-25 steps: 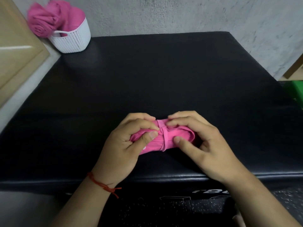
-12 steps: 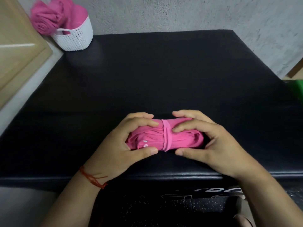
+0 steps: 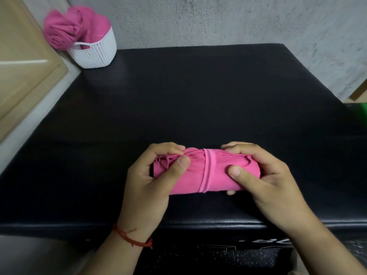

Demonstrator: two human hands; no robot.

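Head view is showing the left hand (image 3: 153, 179) and right hand (image 3: 264, 179) gripping the banded pink cloth roll (image 3: 198, 175) at its ends. Finishing seems underway; next is probably carrying it to the white basket (image 3: 97, 54).

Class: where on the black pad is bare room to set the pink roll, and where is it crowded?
Crowded: the near edge, where left hand and right hand grip the pink roll. Bare: the black pad beyond them, out to the white basket, back wall and right edge.

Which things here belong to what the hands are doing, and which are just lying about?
In hand: rolled pink cloth, pink band round it, left hand, right hand gripping its ends.
Lying about: white basket, pink rolls in it, green object at right edge.
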